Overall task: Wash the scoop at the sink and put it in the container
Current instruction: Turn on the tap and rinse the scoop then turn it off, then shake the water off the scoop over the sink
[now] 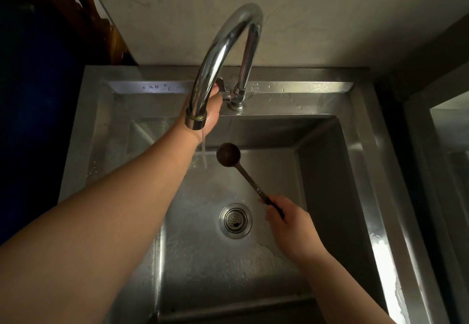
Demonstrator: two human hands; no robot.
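Observation:
A dark long-handled scoop (228,154) hangs over the steel sink (360,145), its round bowl just right of the thin water stream (203,151) falling from the curved faucet (223,51). My right hand (289,224) grips the end of the scoop's handle above the basin. My left hand (212,112) reaches behind the spout and is closed on the tap lever (223,87) at the faucet's base; the spout partly hides its fingers. No container is in view.
A round drain strainer (235,220) sits in the basin floor, which is wet. A pale wall rises behind the sink. A second steel unit (446,130) stands to the right, and dark furniture (76,6) stands at the left.

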